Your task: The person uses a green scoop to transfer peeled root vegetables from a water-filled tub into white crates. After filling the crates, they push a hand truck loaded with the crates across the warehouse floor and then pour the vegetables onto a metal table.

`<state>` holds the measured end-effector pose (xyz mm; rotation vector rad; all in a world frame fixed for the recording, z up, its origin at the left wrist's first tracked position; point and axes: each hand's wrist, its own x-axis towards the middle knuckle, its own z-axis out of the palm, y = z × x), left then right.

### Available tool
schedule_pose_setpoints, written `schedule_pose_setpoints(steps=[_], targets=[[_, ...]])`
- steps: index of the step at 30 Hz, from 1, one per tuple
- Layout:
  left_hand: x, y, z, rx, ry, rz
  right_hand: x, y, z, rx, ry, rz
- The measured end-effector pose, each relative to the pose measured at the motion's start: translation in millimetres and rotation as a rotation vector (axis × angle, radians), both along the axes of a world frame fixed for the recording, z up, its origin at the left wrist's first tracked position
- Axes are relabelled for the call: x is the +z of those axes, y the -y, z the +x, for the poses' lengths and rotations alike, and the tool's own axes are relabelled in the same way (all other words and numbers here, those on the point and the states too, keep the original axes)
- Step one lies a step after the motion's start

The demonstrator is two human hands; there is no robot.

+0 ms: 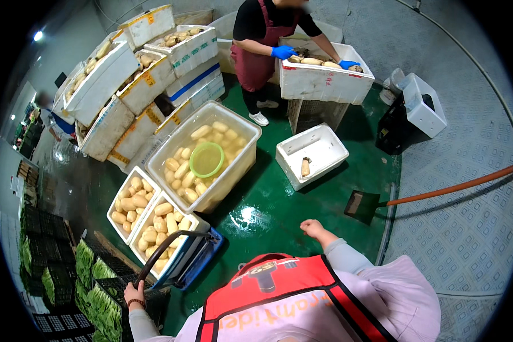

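My left hand (134,294), a beaded bracelet at its wrist, is closed round the end of a dark curved handle (166,245) on a blue hand cart (210,253). On the cart stands a white foam box (183,256) of pale lotus root pieces (161,226). Beside it, a second foam box (121,227) holds more of them. My right hand (312,228) hangs over the green floor with its fingers curled in, and nothing shows in it. A large tub (251,149) just ahead holds water, many lotus roots and a green plastic basin (206,159).
Stacked foam boxes (196,57) stand far left. A blue-gloved co-worker (256,43) handles roots in a raised foam box (325,84). A foam box with one root (316,165) sits on the floor. An orange-handled shovel (362,206) lies right; crates of leafy greens (105,308) are left.
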<state>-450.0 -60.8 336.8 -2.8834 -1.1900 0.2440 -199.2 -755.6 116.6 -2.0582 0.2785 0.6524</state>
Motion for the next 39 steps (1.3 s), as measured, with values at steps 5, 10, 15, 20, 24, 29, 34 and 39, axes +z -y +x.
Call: schedule_pose_setpoints(steps=[5, 10, 15, 20, 24, 29, 34, 39], targets=[[6, 19, -9, 0.037, 0.036, -0.011, 27, 41, -5, -0.006, 0.004, -0.383], [-5, 34, -26, 0.041, 0.074, -0.035, 66, 25, 80, -0.087, 0.369, -0.694], [32, 69, -7, 0.004, 0.054, -0.022, 187, -181, 92, 0.550, 0.802, 0.020], [26, 43, -44, -0.099, 0.215, -0.119, 248, -360, 3, 1.122, 1.041, 0.207], [29, 3, -66, -0.098, -0.034, -0.024, 244, -423, -34, 1.343, 1.108, 0.045], [8, -29, -91, 0.065, 0.071, -0.162, 215, -491, -56, 1.374, 1.161, 0.033], [-18, -51, -89, 0.040, 0.288, -0.126, 197, -516, -56, 1.222, 1.109, -0.079], [-11, -63, -77, 0.052, 0.313, -0.128, 190, -534, -46, 1.180, 1.195, -0.099]])
